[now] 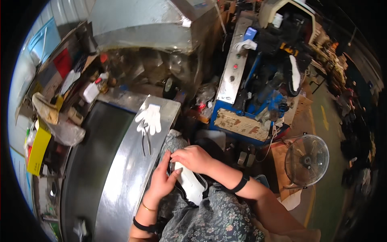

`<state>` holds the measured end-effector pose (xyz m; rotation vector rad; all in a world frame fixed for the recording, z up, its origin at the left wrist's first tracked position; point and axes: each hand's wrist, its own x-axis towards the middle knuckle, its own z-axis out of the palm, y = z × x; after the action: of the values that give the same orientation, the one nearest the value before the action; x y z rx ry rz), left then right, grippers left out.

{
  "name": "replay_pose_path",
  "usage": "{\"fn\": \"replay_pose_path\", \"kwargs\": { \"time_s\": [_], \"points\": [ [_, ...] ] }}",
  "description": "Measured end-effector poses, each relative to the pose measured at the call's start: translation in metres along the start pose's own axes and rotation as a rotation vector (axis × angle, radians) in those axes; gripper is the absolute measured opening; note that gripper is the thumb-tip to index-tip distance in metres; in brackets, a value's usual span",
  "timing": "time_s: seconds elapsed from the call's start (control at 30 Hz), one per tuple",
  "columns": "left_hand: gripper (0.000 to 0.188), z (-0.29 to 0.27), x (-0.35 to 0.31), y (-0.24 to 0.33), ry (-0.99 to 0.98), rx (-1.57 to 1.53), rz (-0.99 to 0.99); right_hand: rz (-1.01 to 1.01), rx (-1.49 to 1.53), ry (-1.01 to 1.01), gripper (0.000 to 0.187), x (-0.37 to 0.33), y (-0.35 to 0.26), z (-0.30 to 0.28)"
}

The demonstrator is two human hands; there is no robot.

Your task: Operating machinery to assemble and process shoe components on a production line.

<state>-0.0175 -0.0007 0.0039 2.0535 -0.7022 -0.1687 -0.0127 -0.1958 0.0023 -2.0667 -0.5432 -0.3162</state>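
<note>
A long white piece with a dark edge (190, 183) lies over my lap, slanting away from me; its exact kind is unclear, and its far end is hidden by my hands. My left hand (162, 179) is closed on its left side, with the thumb lying near the white surface. From the right, my right hand (192, 158) reaches across the far end with its fingers pinched together, meeting the left fingertips. Whatever is between those fingertips is too small to make out. Left of my hands, pliers (146, 139) rest on the metal table, partly over a white glove (150, 117).
A shiny metal table edge (121, 177) runs along a dark conveyor belt (90, 157) at my left. Ahead on the right stands a blue machine with a button panel (234, 74). A floor fan (307, 161) stands at right. Cluttered boxes and a yellow carton (39, 147) line the far left.
</note>
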Motion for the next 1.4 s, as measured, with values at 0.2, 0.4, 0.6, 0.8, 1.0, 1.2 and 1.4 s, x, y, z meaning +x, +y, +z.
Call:
{"fn": "replay_pose_path", "kwargs": {
  "time_s": [0.2, 0.4, 0.6, 0.8, 1.0, 1.2, 1.4],
  "points": [
    [0.056, -0.011, 0.001, -0.042, -0.005, -0.14, -0.193, 0.336, 0.166, 0.073, 0.033, -0.015, 0.01, 0.039],
    [0.049, -0.004, 0.012, -0.069, -0.059, -0.506, -0.134, 0.682, 0.259, 0.055, 0.032, -0.099, 0.021, 0.049],
    [0.056, 0.011, -0.008, -0.054, 0.055, -0.654, -0.421, 1.153, 1.189, 0.045, 0.079, -0.093, 0.036, 0.036],
    [0.049, 0.017, -0.004, -0.06, 0.091, -0.693, -0.451, 0.651, -0.207, -0.282, 0.049, -0.07, 0.025, 0.061],
    [0.049, 0.017, -0.001, -0.066, 0.073, -0.734, -0.48, 0.265, -0.582, -0.181, 0.03, -0.05, 0.017, 0.064],
    [0.049, 0.02, -0.006, -0.067, 0.051, -0.651, -0.407, 0.765, 0.152, -0.288, 0.054, -0.133, 0.023, 0.047],
    [0.052, 0.002, 0.005, -0.069, 0.106, -0.631, -0.465, 0.562, -0.038, -0.266, 0.053, -0.087, -0.005, 0.047]
  ]
}}
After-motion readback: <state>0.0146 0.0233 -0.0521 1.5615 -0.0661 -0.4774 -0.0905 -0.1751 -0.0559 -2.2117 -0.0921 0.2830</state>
